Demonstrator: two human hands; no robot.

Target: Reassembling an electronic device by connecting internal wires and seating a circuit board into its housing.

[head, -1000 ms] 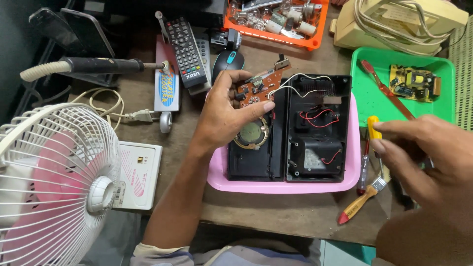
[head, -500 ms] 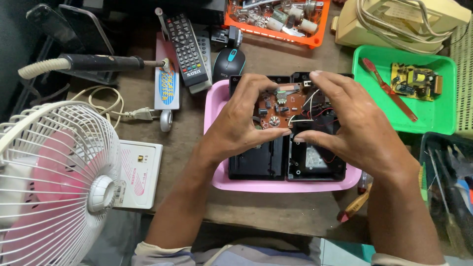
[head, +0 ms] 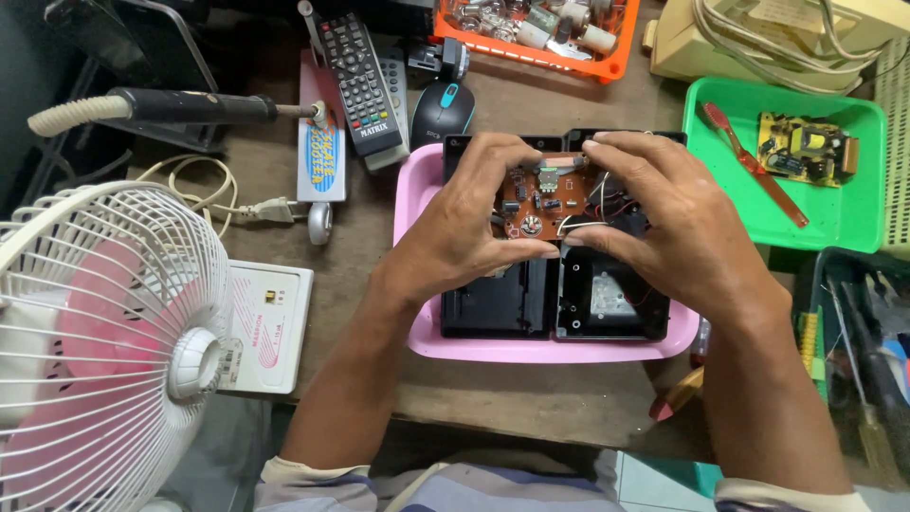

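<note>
Circuit board [head: 542, 201], brown, component side up: pinched at its edges between left hand [head: 464, 223] and right hand [head: 664, 223], fingers curled closed on the rim, seemingly so the parts stay untouched and visible. Held just above open black casing [head: 531, 303], to which red and white wires tether it. Casing lies in pink tray [head: 417, 190], which would catch loose pieces. Green tray [head: 853, 213], right, keeps a second board [head: 806, 150] apart.

Crowded bench around the pink plastic tray [head: 424, 334]
Bare wood left of it; black computer mouse [head: 442, 111] behind, green plastic tray [head: 844, 221] right
</note>
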